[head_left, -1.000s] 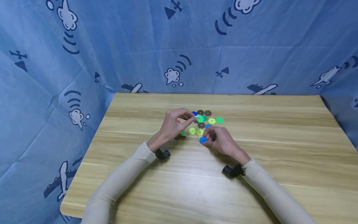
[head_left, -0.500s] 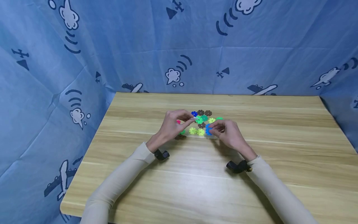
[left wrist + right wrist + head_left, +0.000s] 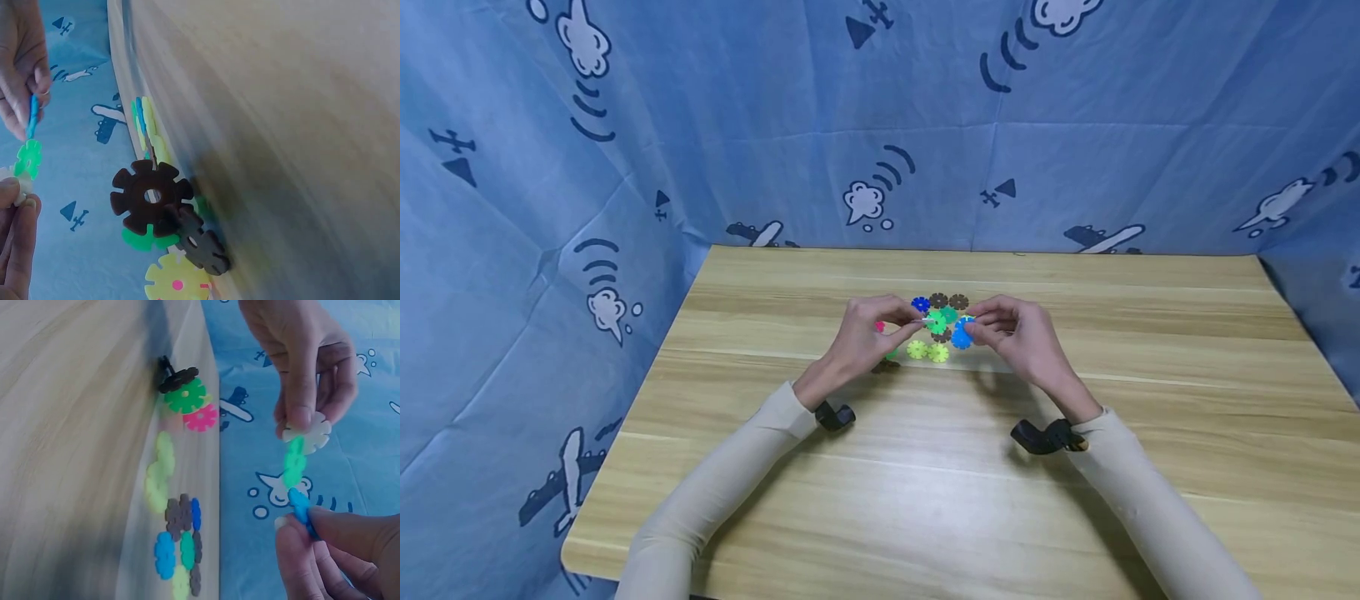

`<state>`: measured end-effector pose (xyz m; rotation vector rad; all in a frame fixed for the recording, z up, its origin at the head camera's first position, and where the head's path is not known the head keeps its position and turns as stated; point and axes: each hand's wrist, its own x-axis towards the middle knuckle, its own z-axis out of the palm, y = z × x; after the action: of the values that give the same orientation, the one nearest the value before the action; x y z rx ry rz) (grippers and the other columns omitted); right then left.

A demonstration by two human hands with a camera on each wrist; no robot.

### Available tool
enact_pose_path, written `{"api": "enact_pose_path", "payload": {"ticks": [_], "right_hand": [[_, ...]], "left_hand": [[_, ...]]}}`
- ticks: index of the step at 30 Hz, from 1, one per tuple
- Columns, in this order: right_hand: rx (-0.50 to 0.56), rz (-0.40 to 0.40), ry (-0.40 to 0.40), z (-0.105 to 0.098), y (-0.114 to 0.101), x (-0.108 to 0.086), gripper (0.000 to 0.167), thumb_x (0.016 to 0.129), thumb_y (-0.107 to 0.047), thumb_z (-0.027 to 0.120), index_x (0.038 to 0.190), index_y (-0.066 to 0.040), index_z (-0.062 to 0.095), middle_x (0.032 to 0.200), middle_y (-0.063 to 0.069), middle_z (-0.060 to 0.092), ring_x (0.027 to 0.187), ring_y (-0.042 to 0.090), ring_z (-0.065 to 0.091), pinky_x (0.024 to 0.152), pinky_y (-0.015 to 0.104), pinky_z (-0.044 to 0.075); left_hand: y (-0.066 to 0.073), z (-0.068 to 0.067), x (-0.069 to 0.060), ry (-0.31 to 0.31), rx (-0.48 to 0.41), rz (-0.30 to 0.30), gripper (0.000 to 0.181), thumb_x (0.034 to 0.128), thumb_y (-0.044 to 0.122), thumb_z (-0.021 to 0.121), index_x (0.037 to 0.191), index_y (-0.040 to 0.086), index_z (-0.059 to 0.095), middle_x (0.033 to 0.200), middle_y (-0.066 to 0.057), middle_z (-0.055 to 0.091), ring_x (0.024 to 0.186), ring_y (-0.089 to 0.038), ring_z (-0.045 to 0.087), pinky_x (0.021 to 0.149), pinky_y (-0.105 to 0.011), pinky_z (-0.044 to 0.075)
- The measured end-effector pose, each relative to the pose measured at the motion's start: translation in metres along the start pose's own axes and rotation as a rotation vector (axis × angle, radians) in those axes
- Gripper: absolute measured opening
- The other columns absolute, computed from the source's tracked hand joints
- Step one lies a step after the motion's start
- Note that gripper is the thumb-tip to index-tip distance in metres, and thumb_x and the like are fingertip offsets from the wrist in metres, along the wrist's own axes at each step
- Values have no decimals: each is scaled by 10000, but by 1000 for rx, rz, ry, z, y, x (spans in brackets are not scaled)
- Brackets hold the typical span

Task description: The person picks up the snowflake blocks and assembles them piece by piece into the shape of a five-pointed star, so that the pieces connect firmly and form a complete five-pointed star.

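Observation:
Thumb and fingers of my left hand pinch a white notched plastic disc, flower-shaped. A bright green disc is slotted onto it, pointing toward my right hand. That hand pinches a blue disc by its edge. In the right wrist view the blue disc's edge meets or nearly meets the green one; whether they are joined I cannot tell. Both hands are raised above the table. In the head view, the held blue disc overlaps another blue disc lying below.
Loose discs lie under the hands: dark blue, brown and yellow-green among them. By my left hand, a cluster holds a brown disc and a pink disc. A blue patterned cloth hangs behind the wooden table.
My right hand has moved up and away from me with the blue disc, bringing it beside the green disc. My left hand stays almost still, holding the white disc.

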<state>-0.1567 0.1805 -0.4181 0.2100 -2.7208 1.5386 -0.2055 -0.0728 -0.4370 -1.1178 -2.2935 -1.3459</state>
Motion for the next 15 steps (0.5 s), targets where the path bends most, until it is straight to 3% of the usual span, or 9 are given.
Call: {"api": "enact_pose_path", "payload": {"ticks": [5, 12, 15], "right_hand": [[38, 0, -4, -2, -4, 0, 249, 986, -220, 742, 1149, -32, 743, 1054, 227, 784, 800, 144, 785, 757, 296, 657], [132, 2, -40, 0, -8, 0, 254, 978, -186, 749, 1152, -3, 722, 1053, 235, 782, 810, 177, 801, 795, 347, 669], [153, 5, -46, 2, -8, -1, 257, 982, -177, 743, 1159, 8, 715, 1059, 242, 779, 791, 120, 792, 801, 342, 669]], "left_hand": [[0, 4, -1, -7, -22, 13, 79, 896, 51, 810, 974, 48, 797, 942, -82, 814, 821, -145, 783, 790, -201, 635], [2, 9, 0, -29, -54, 21, 71, 915, 58, 794, 985, 43, 796, 954, -90, 815, 830, -147, 789, 826, -167, 623], [3, 10, 0, -36, -55, 18, 67, 919, 56, 790, 983, 38, 791, 946, -92, 813, 832, -150, 789, 833, -165, 623]]}}
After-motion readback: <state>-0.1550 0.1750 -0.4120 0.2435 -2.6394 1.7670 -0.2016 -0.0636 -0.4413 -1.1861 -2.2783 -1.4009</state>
